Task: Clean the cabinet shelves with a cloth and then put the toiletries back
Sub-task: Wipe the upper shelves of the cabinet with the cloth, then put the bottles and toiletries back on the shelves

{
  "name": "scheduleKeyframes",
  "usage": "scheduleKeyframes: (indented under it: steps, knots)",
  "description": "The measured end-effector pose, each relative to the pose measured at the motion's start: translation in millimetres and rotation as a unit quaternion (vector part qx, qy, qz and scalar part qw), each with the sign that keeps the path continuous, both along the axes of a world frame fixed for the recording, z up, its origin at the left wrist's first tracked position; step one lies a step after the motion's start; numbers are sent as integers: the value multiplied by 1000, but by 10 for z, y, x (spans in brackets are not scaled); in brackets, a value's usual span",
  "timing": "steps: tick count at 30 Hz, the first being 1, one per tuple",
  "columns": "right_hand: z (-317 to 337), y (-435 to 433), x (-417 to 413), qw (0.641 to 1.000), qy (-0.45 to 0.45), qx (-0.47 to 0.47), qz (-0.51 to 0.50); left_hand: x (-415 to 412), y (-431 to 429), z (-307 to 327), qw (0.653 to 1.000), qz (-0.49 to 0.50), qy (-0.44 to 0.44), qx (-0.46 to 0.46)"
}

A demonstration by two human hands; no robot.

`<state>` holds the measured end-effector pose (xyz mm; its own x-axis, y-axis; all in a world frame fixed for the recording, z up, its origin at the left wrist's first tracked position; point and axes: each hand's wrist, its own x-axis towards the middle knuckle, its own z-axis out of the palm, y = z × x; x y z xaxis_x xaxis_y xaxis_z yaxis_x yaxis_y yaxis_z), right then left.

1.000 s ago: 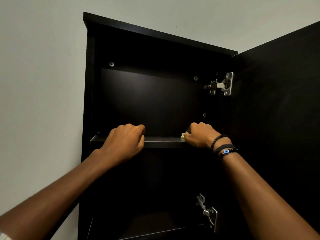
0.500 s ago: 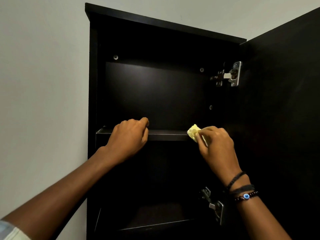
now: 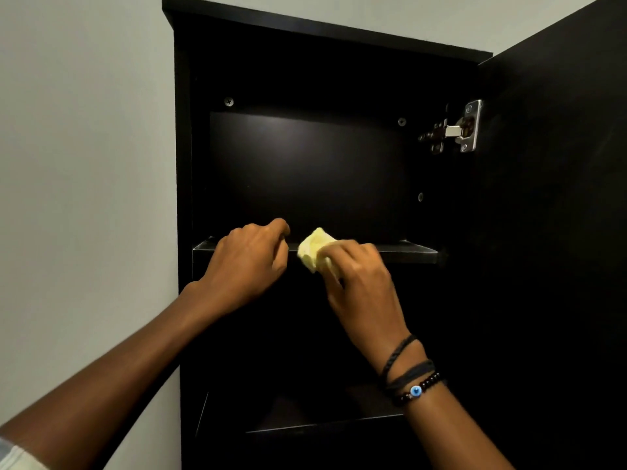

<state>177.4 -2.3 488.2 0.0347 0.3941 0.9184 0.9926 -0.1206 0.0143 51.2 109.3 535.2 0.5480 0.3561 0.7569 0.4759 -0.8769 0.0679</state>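
- Pale grey-green wall [image 3: 84,164], plain and matt, filling the left side and running along the top.
- Silver metal hinge [image 3: 454,130] at upper right, its plate upright with screws showing.
- Two screw heads, one high at left [image 3: 229,102], one further right [image 3: 402,121].
- A small round stud [image 3: 420,197] below the hinge (too small to tell more).
- Bracelets [image 3: 412,374] at lower right: braided black cord, a dark band, dark beads with one blue eye bead [image 3: 415,390].
- A pale sleeve cuff [image 3: 13,456] in the bottom left corner.
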Motion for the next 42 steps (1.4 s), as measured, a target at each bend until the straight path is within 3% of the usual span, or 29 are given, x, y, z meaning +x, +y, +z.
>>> scheduleKeyframes:
  steps: [7, 11, 14, 17, 21, 25, 27, 31, 36, 42]
  knots:
    - [-191, -258, 492, 991, 87, 103, 6, -283, -203, -398, 994, -65, -83, 11]
    - [-459, -183, 208, 978, 157, 64, 119, -411, -383, -789, 990, -88, -107, -35]
    - [-884, -206, -201, 936, 275, -1, 220, -558, -562, -1268, 981, -103, -126, -107]
    - [-1493, -277, -529, 865, 404, -78, 287, -754, -762, -1901, 958, -88, -150, -230]
    - [-2393, -386, -833, 741, 582, -164, 291, -1074, -967, -2857, 894, -35, -175, -412]
    - [-3046, -436, -1106, 598, 719, -255, 246, -1327, -1132, -3558, 771, 5, -227, -596]
    - [-3297, -406, -1225, 548, 757, -286, 213, -1436, -1140, -3861, 725, 33, -232, -647]
    - [-3870, -275, -1454, 511, 766, -347, 178, -1677, -1030, -4417, 650, 84, -248, -713]
    - [-4616, 1, -1785, 492, 751, -423, 119, -1978, -752, -4876, 569, 137, -233, -777]
    - [-5680, 572, -2000, 458, 722, -518, 17, -2403, -420, -5265, 551, 171, -117, -808]
